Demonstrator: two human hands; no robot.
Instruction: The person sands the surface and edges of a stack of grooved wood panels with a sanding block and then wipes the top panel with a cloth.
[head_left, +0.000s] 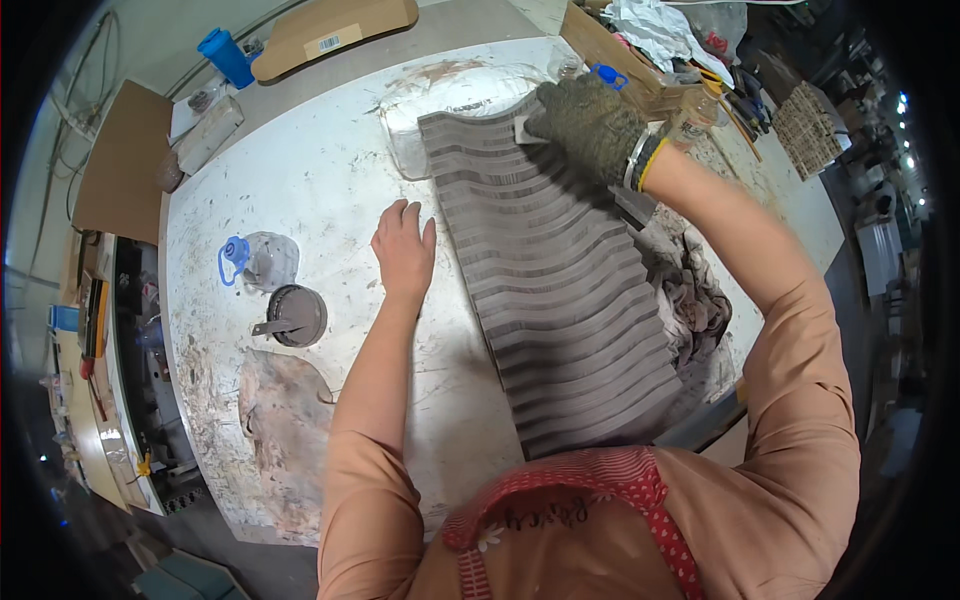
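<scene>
A long brown-grey panel with a wavy, ribbed surface point(550, 270) lies across the worktable. My right hand point(592, 128), in a dirty dark work glove with a yellow-edged cuff, bends over the panel's far end. Its fingers close on a small pale flat block point(524, 131) that rests against the ribs; most of this block is hidden under the glove. Beside the panel's left edge, my bare left hand point(403, 248) lies on the white tabletop, fingers stretched out and nothing in them.
Left on the table point(350, 150) are a tub of dark paste point(297, 316) with a spatula, a clear bottle with blue cap point(268, 260) and a stained cloth point(285, 420). Crumpled rags point(700, 300) lie right of the panel. A cardboard box point(640, 75) stands far right.
</scene>
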